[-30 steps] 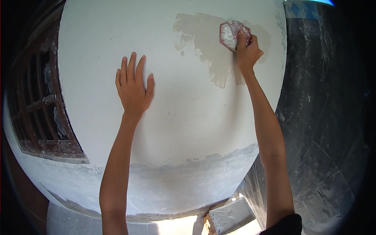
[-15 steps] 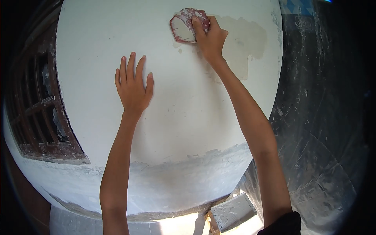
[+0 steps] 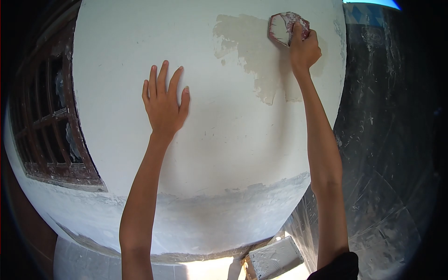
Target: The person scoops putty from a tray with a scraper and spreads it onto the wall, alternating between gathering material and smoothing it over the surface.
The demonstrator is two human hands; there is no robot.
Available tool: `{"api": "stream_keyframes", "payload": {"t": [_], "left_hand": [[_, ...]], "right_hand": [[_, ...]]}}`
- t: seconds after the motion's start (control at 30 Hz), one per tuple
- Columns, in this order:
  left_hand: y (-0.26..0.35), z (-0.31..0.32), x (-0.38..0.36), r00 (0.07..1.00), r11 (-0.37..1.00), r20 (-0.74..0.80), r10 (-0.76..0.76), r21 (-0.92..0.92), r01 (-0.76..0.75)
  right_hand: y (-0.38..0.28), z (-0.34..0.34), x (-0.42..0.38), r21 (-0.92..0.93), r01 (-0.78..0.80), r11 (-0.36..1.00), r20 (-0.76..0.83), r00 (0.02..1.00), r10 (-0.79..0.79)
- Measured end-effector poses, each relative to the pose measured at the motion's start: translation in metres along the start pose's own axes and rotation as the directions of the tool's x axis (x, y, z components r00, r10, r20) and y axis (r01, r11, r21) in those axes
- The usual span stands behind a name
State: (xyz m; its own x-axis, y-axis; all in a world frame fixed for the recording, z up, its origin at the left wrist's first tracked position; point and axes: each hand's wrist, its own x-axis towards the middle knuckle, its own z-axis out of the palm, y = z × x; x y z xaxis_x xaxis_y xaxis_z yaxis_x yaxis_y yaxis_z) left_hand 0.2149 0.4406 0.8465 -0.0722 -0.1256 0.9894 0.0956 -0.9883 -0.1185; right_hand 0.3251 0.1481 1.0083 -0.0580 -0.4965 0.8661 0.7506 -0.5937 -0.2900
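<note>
My right hand (image 3: 306, 52) grips a dark red putty scraper (image 3: 280, 31) smeared with white filler, its thumb lying over the face. The scraper is against the upper right of a white wall (image 3: 224, 154). To its left and below spreads a damp-looking beige putty patch (image 3: 256, 51) with ragged edges; part of it is behind the scraper and my right hand. My left hand (image 3: 165, 107) rests flat on the wall, left of the patch, with fingers spread and nothing held.
A brown-framed window (image 3: 56, 126) is at the left. Dark, splattered sheeting (image 3: 382, 135) hangs on the right. Below, at the wall's foot, a rectangular tray (image 3: 276, 256) holds pale paste. A rough grey band (image 3: 219, 200) crosses the lower wall.
My right hand has moved the scraper rightward across the wall, and more of the beige patch shows on its left. My left hand stays flat on the wall. The view has shifted slightly.
</note>
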Motion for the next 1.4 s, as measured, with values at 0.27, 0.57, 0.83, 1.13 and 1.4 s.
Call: {"api": "stream_keyframes", "payload": {"t": [0.27, 0.57, 0.83, 1.13, 1.4], "left_hand": [[-0.001, -0.002, 0.000, 1.000, 1.000, 0.025, -0.009, -0.002, 0.009], [-0.002, -0.002, 0.000, 1.000, 1.000, 0.023, -0.005, 0.012, 0.004], [-0.001, -0.001, 0.000, 1.000, 0.999, 0.023, -0.013, 0.030, 0.012], [-0.003, 0.000, 0.000, 0.999, 1.000, 0.029, -0.024, 0.020, 0.024], [-0.001, 0.004, 0.000, 0.999, 0.999, 0.034, -0.038, -0.008, 0.038]], "right_hand": [[-0.068, 0.040, -0.052, 0.213, 0.167, 0.963, 0.265, 0.938, -0.221], [0.001, 0.027, -0.012, 0.021, 0.111, 0.994, 0.074, 0.991, -0.112], [-0.045, 0.015, -0.032, 0.469, -0.154, 0.869, 0.100, 0.988, 0.121], [-0.020, 0.029, -0.031, 0.093, 0.075, 0.993, 0.093, 0.992, -0.083], [0.027, -0.016, 0.004, -0.051, -0.077, 0.996, -0.007, 0.997, 0.077]]}}
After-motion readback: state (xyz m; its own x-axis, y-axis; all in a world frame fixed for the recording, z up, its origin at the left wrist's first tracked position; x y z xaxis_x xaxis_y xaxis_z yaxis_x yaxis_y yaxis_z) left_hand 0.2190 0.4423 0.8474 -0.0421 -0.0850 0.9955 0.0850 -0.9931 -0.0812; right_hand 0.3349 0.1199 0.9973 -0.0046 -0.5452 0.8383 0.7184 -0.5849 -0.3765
